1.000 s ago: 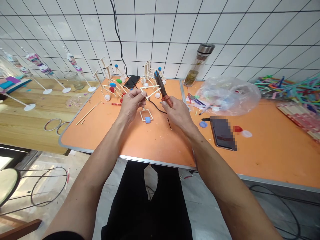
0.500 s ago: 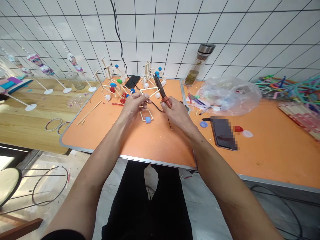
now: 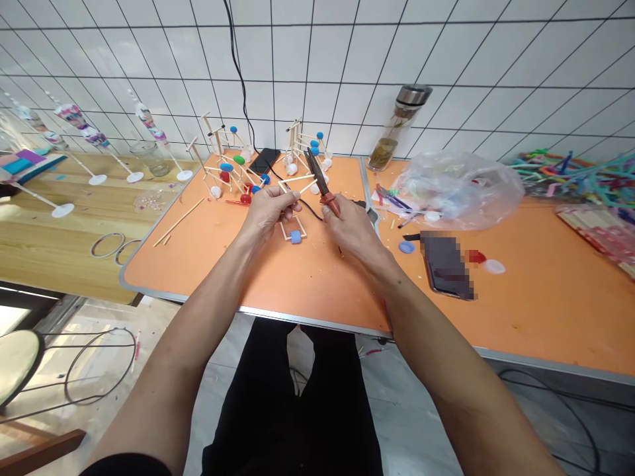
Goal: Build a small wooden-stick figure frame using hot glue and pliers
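Pinched in the fingers of my left hand [image 3: 270,210] is a small angular frame of thin wooden sticks [image 3: 296,178], raised above the table. My right hand [image 3: 350,223] is wrapped around the reddish-brown handles of dark-jawed pliers [image 3: 316,168]. The jaws point up and away, close by the frame's right corner; whether they touch it I cannot tell. Below the left fingers, a square stick frame with a blue block [image 3: 296,237] lies on the orange table [image 3: 302,284]. Behind the hands stand stick models with coloured balls [image 3: 227,168] and another stick model [image 3: 296,144].
A black cord [image 3: 239,73] runs down the wall and across the table between my hands. To the right are a glass bottle [image 3: 387,142], a plastic bag [image 3: 456,188] and a phone [image 3: 446,268]. Loose sticks [image 3: 178,223] lie left. Another phone [image 3: 264,160] lies behind.
The view has shifted very slightly. Both hands keep their hold on the stick frame and the pliers, with almost no movement.
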`<state>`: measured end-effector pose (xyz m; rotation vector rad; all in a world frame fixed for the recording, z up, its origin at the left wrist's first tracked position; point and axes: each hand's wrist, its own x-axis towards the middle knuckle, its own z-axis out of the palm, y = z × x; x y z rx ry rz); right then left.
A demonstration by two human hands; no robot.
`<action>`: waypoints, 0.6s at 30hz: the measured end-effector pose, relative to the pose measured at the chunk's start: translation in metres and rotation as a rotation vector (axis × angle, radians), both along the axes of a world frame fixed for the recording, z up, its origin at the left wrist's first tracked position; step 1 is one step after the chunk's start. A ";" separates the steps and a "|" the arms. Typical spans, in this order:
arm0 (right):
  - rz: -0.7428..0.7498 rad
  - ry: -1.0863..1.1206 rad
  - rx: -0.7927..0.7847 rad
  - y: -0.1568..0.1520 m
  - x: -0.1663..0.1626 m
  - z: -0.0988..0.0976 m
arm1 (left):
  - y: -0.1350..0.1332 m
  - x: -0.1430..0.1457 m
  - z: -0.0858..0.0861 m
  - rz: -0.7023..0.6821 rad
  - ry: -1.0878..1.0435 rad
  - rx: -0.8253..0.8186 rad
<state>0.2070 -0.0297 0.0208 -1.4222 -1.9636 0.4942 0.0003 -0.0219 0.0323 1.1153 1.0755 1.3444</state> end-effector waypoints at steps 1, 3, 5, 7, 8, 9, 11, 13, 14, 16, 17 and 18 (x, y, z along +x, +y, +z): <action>-0.001 -0.006 -0.001 0.000 0.000 0.000 | 0.000 0.001 0.000 0.004 0.000 0.002; -0.001 -0.016 -0.002 0.000 0.000 0.001 | 0.000 0.002 -0.001 0.012 0.002 0.000; -0.003 -0.030 -0.009 -0.001 0.000 0.002 | 0.000 0.002 -0.001 0.017 0.003 -0.006; -0.008 -0.046 -0.023 -0.002 0.000 0.003 | 0.000 0.003 -0.001 0.023 0.003 -0.009; -0.011 -0.051 -0.028 -0.003 0.000 0.004 | -0.001 0.003 -0.001 0.025 0.004 -0.009; -0.012 -0.054 -0.033 -0.003 0.000 0.005 | -0.001 0.003 -0.001 0.027 0.006 -0.009; -0.010 -0.053 -0.036 -0.004 -0.001 0.006 | -0.002 0.003 0.001 0.028 0.011 -0.010; -0.005 -0.054 -0.034 -0.004 -0.001 0.006 | -0.002 0.003 0.002 0.029 0.014 -0.012; -0.002 -0.058 -0.035 -0.004 -0.001 0.006 | -0.002 0.002 0.002 0.029 0.015 -0.012; 0.002 -0.062 -0.035 -0.004 -0.001 0.005 | -0.002 0.002 0.002 0.030 0.019 -0.011; 0.003 -0.061 -0.035 -0.003 0.000 0.005 | -0.002 0.002 0.002 0.030 0.021 -0.011; 0.002 -0.059 -0.035 -0.003 0.000 0.005 | -0.002 0.002 0.001 0.029 0.024 -0.012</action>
